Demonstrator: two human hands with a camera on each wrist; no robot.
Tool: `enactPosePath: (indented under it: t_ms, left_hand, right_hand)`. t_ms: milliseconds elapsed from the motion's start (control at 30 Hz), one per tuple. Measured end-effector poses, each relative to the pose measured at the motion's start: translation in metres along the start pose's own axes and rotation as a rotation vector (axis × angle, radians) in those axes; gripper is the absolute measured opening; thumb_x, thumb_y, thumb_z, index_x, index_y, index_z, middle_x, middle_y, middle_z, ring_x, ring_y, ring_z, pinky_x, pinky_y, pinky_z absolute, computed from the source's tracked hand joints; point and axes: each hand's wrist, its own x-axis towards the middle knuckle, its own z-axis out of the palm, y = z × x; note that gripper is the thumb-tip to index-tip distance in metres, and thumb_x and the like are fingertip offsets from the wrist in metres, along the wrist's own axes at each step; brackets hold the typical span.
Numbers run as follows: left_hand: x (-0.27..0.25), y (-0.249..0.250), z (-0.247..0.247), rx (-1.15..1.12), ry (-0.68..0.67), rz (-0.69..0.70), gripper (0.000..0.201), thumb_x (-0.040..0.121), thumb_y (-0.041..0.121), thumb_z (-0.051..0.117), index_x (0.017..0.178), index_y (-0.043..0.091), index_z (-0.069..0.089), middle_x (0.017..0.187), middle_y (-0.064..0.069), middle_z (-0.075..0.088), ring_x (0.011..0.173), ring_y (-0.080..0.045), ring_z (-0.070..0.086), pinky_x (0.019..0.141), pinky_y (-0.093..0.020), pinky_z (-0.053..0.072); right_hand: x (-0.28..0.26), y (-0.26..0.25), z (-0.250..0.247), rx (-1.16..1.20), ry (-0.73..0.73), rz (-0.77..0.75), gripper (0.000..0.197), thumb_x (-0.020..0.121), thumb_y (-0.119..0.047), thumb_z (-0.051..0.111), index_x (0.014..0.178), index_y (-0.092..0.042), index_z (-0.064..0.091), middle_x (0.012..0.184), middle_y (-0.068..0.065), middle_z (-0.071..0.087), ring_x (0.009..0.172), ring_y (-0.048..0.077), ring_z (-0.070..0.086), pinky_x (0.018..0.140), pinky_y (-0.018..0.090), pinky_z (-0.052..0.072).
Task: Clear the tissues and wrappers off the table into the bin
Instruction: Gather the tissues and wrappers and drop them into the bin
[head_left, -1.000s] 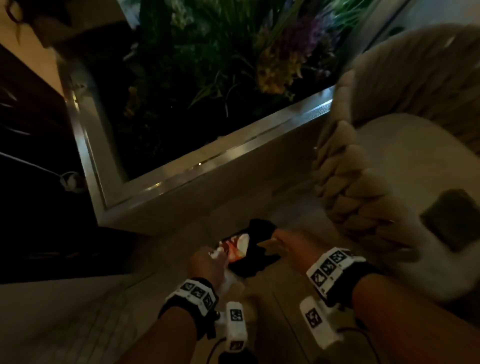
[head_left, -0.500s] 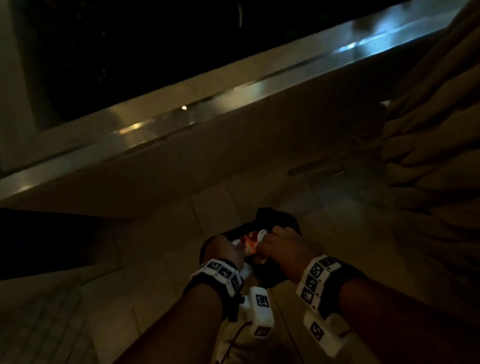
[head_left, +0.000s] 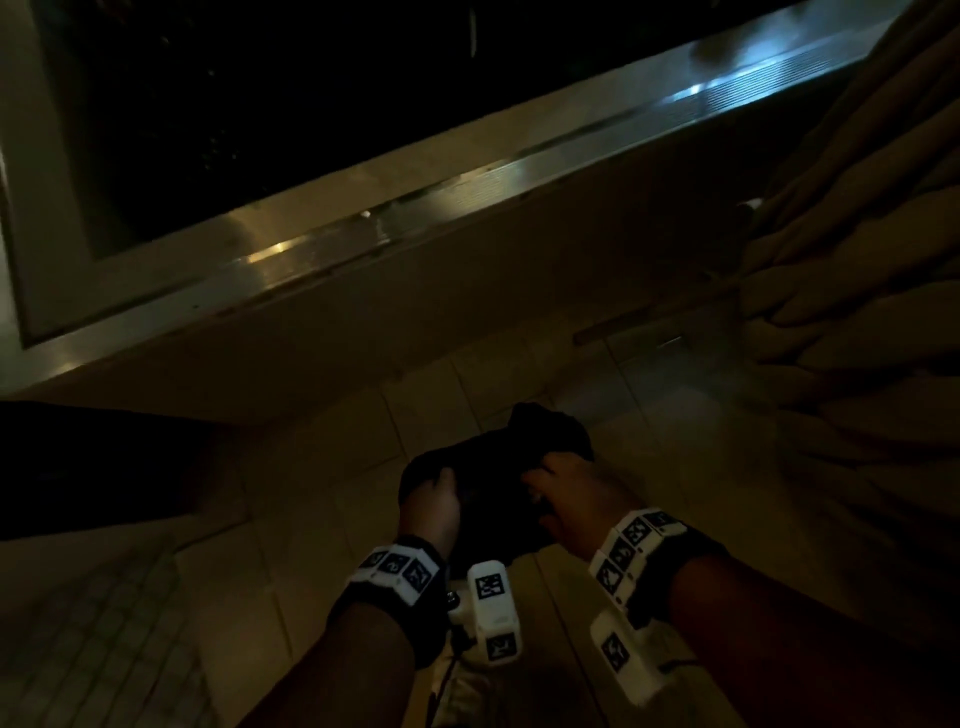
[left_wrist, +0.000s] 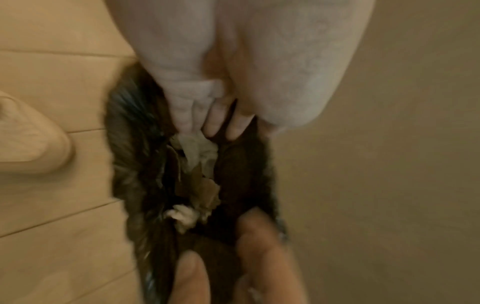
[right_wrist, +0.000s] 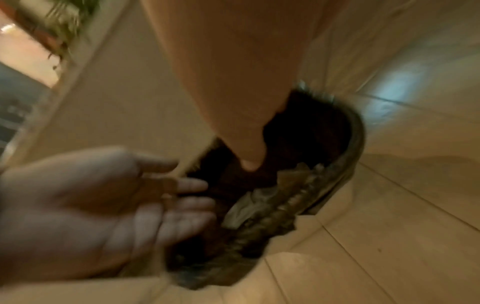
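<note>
Clenched on the near rim of a crumpled black plastic bin bag (head_left: 511, 441), the grip of the left hand (head_left: 428, 501) holds the bag's mouth apart. The grip of the right hand (head_left: 566, 493) is released: in the right wrist view its palm faces up and its fingers (right_wrist: 187, 203) lie loose at the opposite rim. The bag sits on the pale tiled floor (head_left: 311, 519). Inside it lie crumpled white tissues (left_wrist: 200, 150) and a brownish crinkled wrapper (left_wrist: 205, 189); motion blur hides finer detail. A chunky woven beige chair (head_left: 857, 312) stands to the right, and a brushed metal ledge (head_left: 415, 208) runs beyond the bag.
</note>
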Motion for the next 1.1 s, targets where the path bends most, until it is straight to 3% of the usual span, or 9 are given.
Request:
enactPosePath:
  t_ms: [67,133,167,367,633,767,833,1000,1100]
  left_hand:
    - [-0.041,0.004,-0.012,-0.155,-0.017,-0.031,0.055,0.084,0.060,0.046,0.112,0.014,0.060,0.104,-0.014,0.066,0.092,-0.030,0.063,0.092,-0.039,0.051]
    - [-0.105,0.026,-0.031,-0.201,-0.071,-0.024,0.020,0.099,0.033,0.049,0.101,0.014,0.055,0.085,-0.011,0.058,0.072,-0.023,0.055,0.068,-0.032,0.047]
    - [-0.132,0.034,-0.040,-0.184,-0.100,-0.006,0.013,0.101,0.026,0.048,0.100,0.015,0.054,0.085,-0.011,0.056,0.070,-0.021,0.053,0.062,-0.031,0.045]
    - [-0.278,0.073,-0.087,-0.006,-0.177,0.187,0.017,0.100,0.028,0.047,0.101,0.016,0.059,0.091,-0.008,0.062,0.079,-0.020,0.059,0.069,-0.032,0.050]
    - [-0.461,0.127,-0.119,0.293,-0.252,0.599,0.014,0.100,0.029,0.050,0.098,0.021,0.062,0.094,-0.005,0.065,0.080,-0.017,0.060,0.067,-0.028,0.049]
    - [-0.517,0.129,-0.107,0.568,-0.271,0.883,0.010,0.097,0.035,0.052,0.098,0.033,0.061,0.092,0.004,0.066,0.084,-0.015,0.065,0.072,-0.032,0.055]
    - [-0.537,0.126,-0.095,0.761,-0.283,0.983,0.009,0.096,0.040,0.052,0.099,0.037,0.060,0.089,0.010,0.066,0.081,-0.011,0.065,0.070,-0.031,0.054]
    - [-0.580,0.108,-0.044,1.134,-0.439,1.132,0.005,0.095,0.035,0.055,0.099,0.036,0.059,0.092,0.016,0.064,0.083,0.002,0.060,0.066,-0.015,0.042]
    - [-0.609,0.095,-0.004,1.240,-0.515,1.143,0.007,0.095,0.033,0.057,0.101,0.033,0.061,0.093,0.013,0.065,0.086,-0.003,0.061,0.073,-0.022,0.048]
  right_hand:
    - [-0.022,-0.012,-0.013,0.040,-0.041,0.072,0.038,0.090,-0.024,0.056,0.128,-0.021,0.053,0.126,0.006,0.051,0.115,0.024,0.051,0.092,0.034,0.048]
    - [-0.048,-0.028,-0.032,0.102,-0.084,0.165,0.033,0.091,-0.024,0.054,0.122,-0.017,0.056,0.122,0.007,0.055,0.108,0.025,0.056,0.089,0.032,0.049]
    - [-0.062,-0.037,-0.043,0.132,-0.105,0.207,0.033,0.090,-0.023,0.054,0.123,-0.016,0.057,0.123,0.007,0.056,0.110,0.025,0.056,0.090,0.032,0.048]
    - [-0.173,-0.094,-0.140,0.417,-0.066,0.352,0.038,0.093,-0.026,0.056,0.129,-0.014,0.053,0.132,0.008,0.054,0.117,0.025,0.053,0.091,0.027,0.042]
    - [-0.366,-0.152,-0.220,0.715,0.384,0.355,0.027,0.088,-0.026,0.064,0.114,-0.020,0.063,0.107,-0.006,0.065,0.101,0.009,0.060,0.083,0.021,0.044]
    - [-0.460,-0.165,-0.215,0.831,0.569,0.384,0.012,0.086,-0.026,0.066,0.098,-0.025,0.065,0.091,-0.006,0.068,0.085,0.010,0.065,0.080,0.031,0.054]
    - [-0.507,-0.168,-0.201,0.819,0.632,0.437,0.007,0.087,-0.025,0.066,0.092,-0.021,0.066,0.085,-0.004,0.067,0.079,0.009,0.063,0.074,0.026,0.051]
    - [-0.621,-0.163,-0.130,0.876,0.711,0.620,0.008,0.087,-0.030,0.064,0.083,-0.023,0.063,0.070,-0.012,0.060,0.064,-0.002,0.054,0.066,0.017,0.045]
    - [-0.678,-0.156,-0.074,0.960,0.754,0.749,0.009,0.089,-0.028,0.063,0.082,-0.023,0.061,0.072,-0.008,0.061,0.067,0.002,0.057,0.068,0.024,0.050]
